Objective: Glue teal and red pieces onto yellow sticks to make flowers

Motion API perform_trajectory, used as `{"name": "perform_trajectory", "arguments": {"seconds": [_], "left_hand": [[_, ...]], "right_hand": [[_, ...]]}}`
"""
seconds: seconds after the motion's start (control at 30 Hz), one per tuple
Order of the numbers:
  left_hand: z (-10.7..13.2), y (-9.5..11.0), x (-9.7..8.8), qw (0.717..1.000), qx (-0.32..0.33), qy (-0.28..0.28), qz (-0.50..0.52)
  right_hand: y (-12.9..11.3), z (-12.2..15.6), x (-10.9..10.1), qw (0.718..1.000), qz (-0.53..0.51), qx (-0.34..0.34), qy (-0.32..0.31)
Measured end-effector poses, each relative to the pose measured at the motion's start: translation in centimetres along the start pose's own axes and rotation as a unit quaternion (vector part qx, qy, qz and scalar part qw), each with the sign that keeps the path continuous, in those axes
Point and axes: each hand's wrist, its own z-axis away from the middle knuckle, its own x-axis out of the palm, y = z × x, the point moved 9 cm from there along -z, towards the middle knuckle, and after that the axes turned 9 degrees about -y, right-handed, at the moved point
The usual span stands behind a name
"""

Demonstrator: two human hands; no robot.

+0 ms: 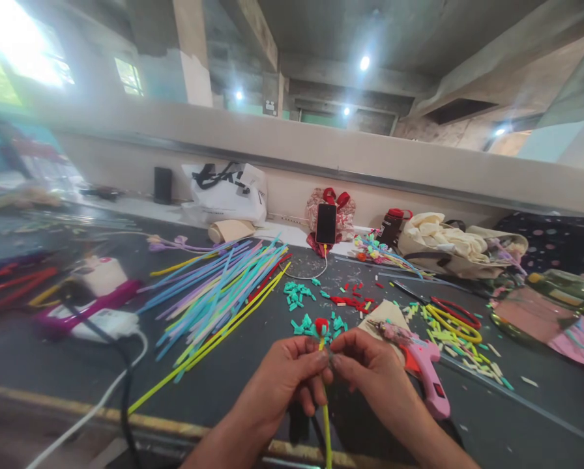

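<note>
Nearest, the left hand [285,374] and right hand [370,368] meet fingertip to fingertip, each grip pinched tight on one yellow-green stem [326,423] that stands upright between them. One red bud [321,324] tops it just above the grip. Just right of the grip lies one pink glue gun [426,368] on the dark worktop [253,365]. Beyond the grip sit two clusters of teal bits [296,294]; the nearer one is partly hidden by the bud. Left of the grip fans a bundle of coloured sticks [218,286], too many to count. Farthest, one phone [326,223] stands propped upright.

Bare left hand [283,376] and bare right hand [373,372], forearms uncovered.
</note>
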Motion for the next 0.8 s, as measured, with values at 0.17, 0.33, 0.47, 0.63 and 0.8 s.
{"name": "perform_trajectory", "arguments": {"seconds": [0.17, 0.33, 0.47, 0.63, 0.8], "left_hand": [[0.1, -0.1, 0.4, 1.000, -0.006, -0.017, 0.004], [0.1, -0.6, 0.6, 0.998, -0.029, -0.057, 0.015], [0.0, -0.9, 0.8, 0.996, -0.038, -0.075, 0.026], [0.0, -0.7, 1.1, 0.995, -0.028, -0.085, 0.037], [0.2, -0.8, 1.3, 0.995, -0.026, -0.091, 0.042]], "right_hand": [[0.7, -0.1, 0.8, 0.992, -0.100, 0.039, -0.061], [1.2, 0.1, 1.8, 0.962, -0.236, 0.056, -0.124], [1.6, -0.1, 2.5, 0.927, -0.334, 0.058, -0.159], [1.8, -0.4, 3.1, 0.896, -0.398, 0.050, -0.189], [2.0, -0.5, 3.4, 0.889, -0.414, 0.043, -0.194]]}}
